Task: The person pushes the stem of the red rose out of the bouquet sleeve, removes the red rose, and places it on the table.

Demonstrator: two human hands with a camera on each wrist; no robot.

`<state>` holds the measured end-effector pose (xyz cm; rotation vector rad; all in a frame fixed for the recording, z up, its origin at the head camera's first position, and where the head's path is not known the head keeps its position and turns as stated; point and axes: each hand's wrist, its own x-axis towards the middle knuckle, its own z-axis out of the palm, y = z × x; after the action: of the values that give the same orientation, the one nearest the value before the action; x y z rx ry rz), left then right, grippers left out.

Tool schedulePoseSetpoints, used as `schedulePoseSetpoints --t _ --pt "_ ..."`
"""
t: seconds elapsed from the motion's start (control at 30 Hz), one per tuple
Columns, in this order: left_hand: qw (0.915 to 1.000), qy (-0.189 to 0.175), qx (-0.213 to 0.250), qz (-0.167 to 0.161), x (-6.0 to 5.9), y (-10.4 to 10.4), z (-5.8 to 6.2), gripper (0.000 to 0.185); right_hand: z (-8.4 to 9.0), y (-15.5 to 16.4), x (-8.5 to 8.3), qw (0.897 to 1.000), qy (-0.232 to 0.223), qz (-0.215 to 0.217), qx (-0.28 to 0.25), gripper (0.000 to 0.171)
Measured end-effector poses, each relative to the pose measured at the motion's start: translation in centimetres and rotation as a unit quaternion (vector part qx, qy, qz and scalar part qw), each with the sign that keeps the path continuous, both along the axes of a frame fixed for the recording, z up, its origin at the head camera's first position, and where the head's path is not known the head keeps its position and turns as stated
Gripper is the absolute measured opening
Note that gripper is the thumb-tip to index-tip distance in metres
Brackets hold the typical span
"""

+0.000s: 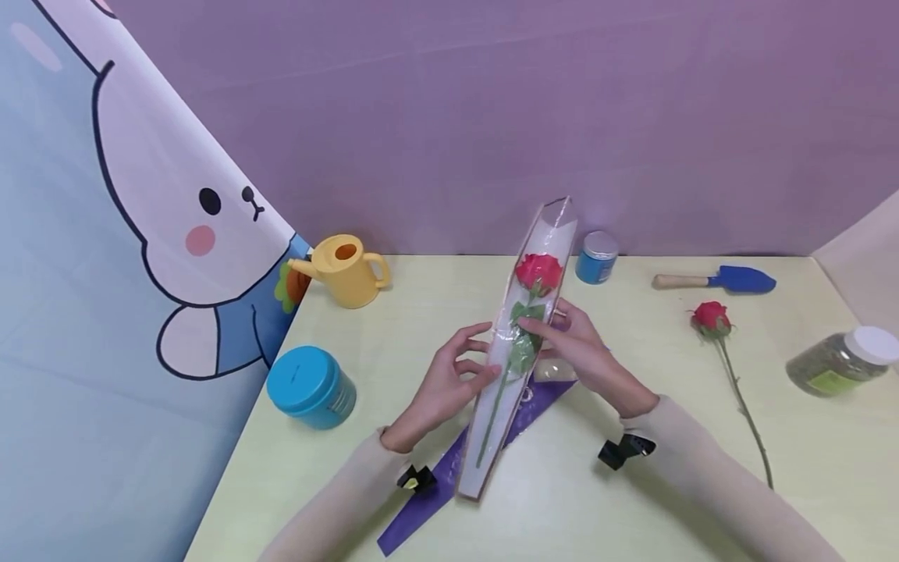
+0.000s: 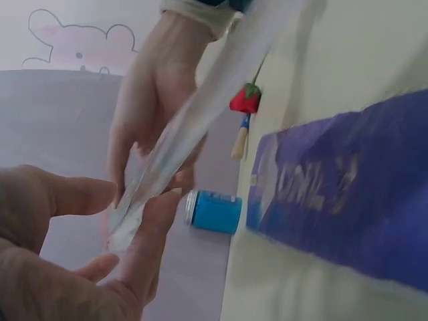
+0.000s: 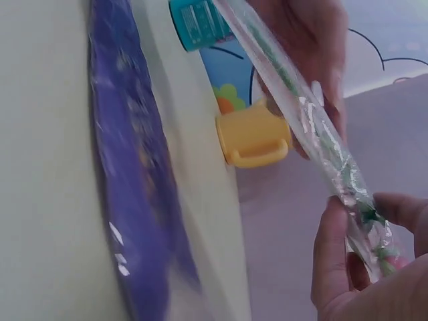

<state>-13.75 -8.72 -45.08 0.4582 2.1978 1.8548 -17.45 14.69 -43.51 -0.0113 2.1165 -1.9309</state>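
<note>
A red rose (image 1: 538,273) with green leaves lies inside a long clear-fronted, white-backed flower sleeve (image 1: 541,234), tilted above the table. My left hand (image 1: 449,378) holds the sleeve's left edge, thumb on the front. From the other side my right hand (image 1: 583,351) pinches it beside the leaves, thumb in front and fingers partly hidden behind. Below both hands a flat purple printed wrapper (image 1: 421,507) rests on the table; its lettering shows in the left wrist view. Another red rose (image 1: 712,318), unwrapped, lies to the right of my right hand.
A yellow watering can (image 1: 347,273) and a blue-lidded jar (image 1: 309,386) stand on the left. Behind the sleeve is a small blue jar (image 1: 597,257). On the right are a blue trowel (image 1: 744,279) and a white-lidded jar (image 1: 839,363) on its side.
</note>
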Motion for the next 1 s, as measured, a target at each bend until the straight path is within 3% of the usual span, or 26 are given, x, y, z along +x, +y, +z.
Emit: schedulePoseSetpoints --t 0.2,0.4,0.67,1.0 --pt "0.9993 -0.013 -0.014 -0.034 1.2 0.0 -0.5 0.061 1.5 1.7 -0.7 0.998 0.033 -0.044 -0.007 0.062" --pt "0.9972 -0.040 0.006 -0.062 2.1 0.2 -0.6 0.063 3.6 3.5 -1.3 0.995 0.070 -0.076 -0.008 0.063" --pt "0.9954 -0.048 0.052 -0.065 2.4 0.7 -0.4 0.070 5.4 4.6 -2.0 0.991 0.087 -0.092 -0.037 0.050" --pt "0.9963 -0.020 0.070 -0.047 2.5 1.3 -0.7 0.059 5.7 4.8 -1.8 0.992 0.078 -0.085 -0.056 0.053"
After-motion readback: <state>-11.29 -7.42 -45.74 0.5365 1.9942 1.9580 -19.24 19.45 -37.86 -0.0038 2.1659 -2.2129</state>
